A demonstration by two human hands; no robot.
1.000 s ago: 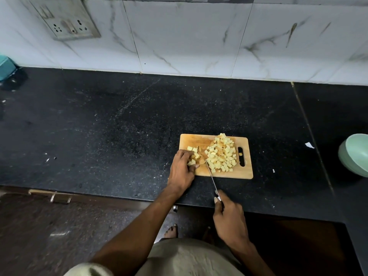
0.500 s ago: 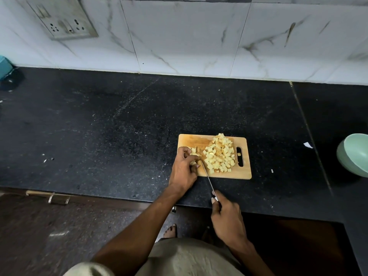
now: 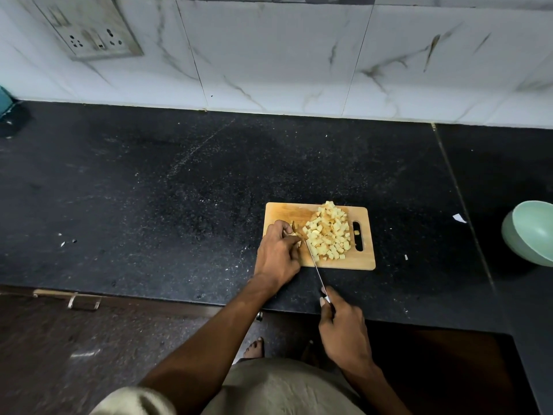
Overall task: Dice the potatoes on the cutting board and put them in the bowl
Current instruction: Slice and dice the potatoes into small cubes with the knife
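Observation:
A small wooden cutting board lies on the black counter with a pile of diced potato on its right half. My left hand sits on the board's left part, fingers curled over a few potato pieces that it mostly hides. My right hand grips the handle of a knife near the counter's front edge. The thin blade reaches up onto the board, its tip right beside my left fingers and the pile. A pale green bowl stands at the far right, partly cut off.
The black stone counter spreads wide to the left and behind the board. White scraps lie between board and bowl. A marble-tiled wall with a socket plate rises behind. A teal object sits at the far left edge.
My left hand has slid right and gathered the loose pieces toward the pile, covering them. The knife blade has moved with it, closer to the pile.

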